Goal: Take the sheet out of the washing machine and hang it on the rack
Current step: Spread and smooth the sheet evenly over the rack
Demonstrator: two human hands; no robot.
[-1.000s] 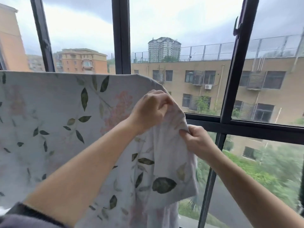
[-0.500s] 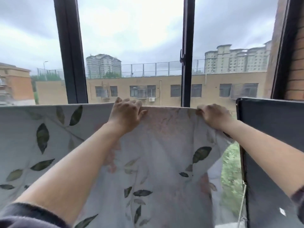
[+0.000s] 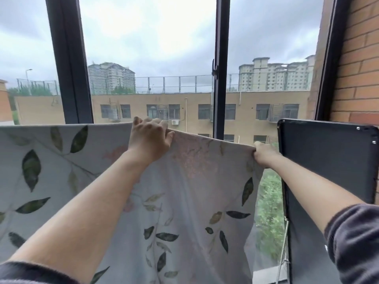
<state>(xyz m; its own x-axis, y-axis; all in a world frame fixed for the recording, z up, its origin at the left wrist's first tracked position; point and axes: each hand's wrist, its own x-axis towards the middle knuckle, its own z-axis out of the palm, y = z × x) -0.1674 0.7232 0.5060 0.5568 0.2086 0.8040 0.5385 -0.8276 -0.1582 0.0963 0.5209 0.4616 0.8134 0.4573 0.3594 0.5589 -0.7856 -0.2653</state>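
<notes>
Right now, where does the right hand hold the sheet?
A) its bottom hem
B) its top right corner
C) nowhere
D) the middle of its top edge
B: the right hand grips the sheet at its top right corner, next to the dark panel.

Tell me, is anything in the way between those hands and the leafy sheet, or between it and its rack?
Nothing visible. The left hand and right hand grip the top edge of the sheet, which hangs over a support hidden beneath it. A dark panel stands just beyond the right hand.
</notes>
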